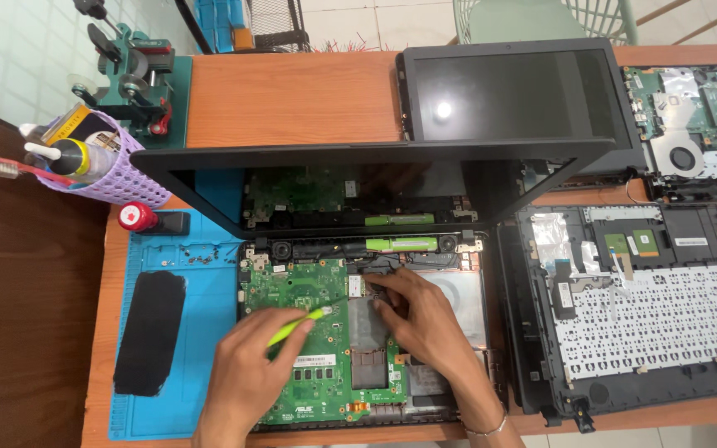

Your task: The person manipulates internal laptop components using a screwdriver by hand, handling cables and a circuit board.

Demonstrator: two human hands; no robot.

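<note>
Both hands worked low in the frame over the green board [300, 332] of the opened laptop [367, 249]. Left hand [246, 369] pinched a yellow-green pry tool [296, 325], tip toward centre. Right hand [421, 319] pressed curled fingertips [378, 286] on the board's upper edge. A phone [149, 332] lay on the blue mat [201, 332], lower left.

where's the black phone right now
In the head view, the black phone lies face down on the blue mat, left of the open laptop's green board.

Bright, even light; glare spot on dark screen [442, 109].
</note>
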